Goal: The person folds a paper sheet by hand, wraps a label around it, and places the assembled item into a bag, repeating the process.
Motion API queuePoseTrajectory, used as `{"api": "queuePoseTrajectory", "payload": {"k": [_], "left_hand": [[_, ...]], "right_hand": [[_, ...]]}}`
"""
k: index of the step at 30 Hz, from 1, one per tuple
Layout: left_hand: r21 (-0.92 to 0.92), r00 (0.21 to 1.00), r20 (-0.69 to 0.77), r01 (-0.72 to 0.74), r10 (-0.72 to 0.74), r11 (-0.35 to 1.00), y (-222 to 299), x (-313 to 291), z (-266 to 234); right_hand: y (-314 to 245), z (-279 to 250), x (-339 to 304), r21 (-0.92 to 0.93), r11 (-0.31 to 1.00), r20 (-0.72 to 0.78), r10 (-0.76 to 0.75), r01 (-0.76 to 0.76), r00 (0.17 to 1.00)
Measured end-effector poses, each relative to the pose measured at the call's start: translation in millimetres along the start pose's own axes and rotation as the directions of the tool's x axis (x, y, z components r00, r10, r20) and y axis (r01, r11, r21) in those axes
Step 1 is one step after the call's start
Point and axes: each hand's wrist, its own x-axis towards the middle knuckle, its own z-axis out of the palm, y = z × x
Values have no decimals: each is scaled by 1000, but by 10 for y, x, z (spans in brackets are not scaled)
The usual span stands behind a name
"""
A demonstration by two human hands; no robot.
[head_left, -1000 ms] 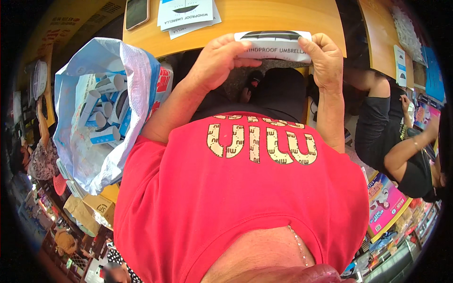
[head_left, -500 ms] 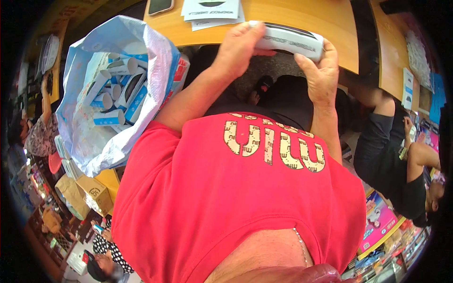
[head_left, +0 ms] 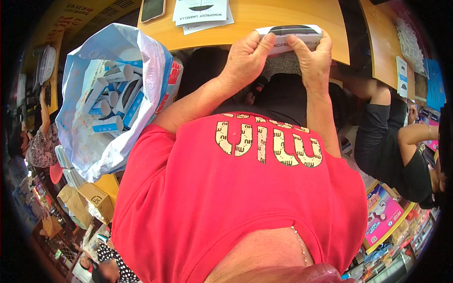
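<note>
Both hands grip a white printed card sleeve [head_left: 299, 32], curled into a tube shape, at the front edge of the wooden table. My left hand [head_left: 245, 59] holds its left end, thumb laid over the near side. With its thumb near the middle and its fingers around the right end, my right hand [head_left: 314, 59] holds the other side. A dark umbrella picture shows along the sleeve's top. Flat printed cards [head_left: 200, 12] lie stacked on the table, beyond my left hand. To the left, an open white-and-blue woven bag [head_left: 158, 61] contains several rolled card sleeves [head_left: 107, 124].
A phone [head_left: 153, 8] lies on the wooden table [head_left: 283, 12] at its far left. On the right, another table [head_left: 377, 42] bears clear plastic packets [head_left: 409, 40]. A person in black [head_left: 380, 137] sits to my right. Cardboard boxes [head_left: 96, 195] stand below the bag.
My right thumb has moved left along the sleeve, closer to my left thumb. The sleeve has turned, so more of its dark umbrella picture faces up. The view has shifted slightly.
</note>
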Motion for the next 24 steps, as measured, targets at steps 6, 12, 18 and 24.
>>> {"api": "queuePoseTrajectory", "payload": {"k": [6,12,18,24], "left_hand": [[-115,993,83,96,-87,989,289,-143,-80],[632,790,-326,-226,519,741,1345,-566,-1007],[818,747,-544,574,381,44,1916,-1457,-2034],[701,934,-41,-226,354,676,1288,-867,-821]], "right_hand": [[58,-129,60,452,875,65,159,-171,985],[175,-357,137,487,855,91,154,-179,984],[220,-78,8,483,827,285,162,-288,945],[293,-7,-8,393,858,346,195,-330,918]]}}
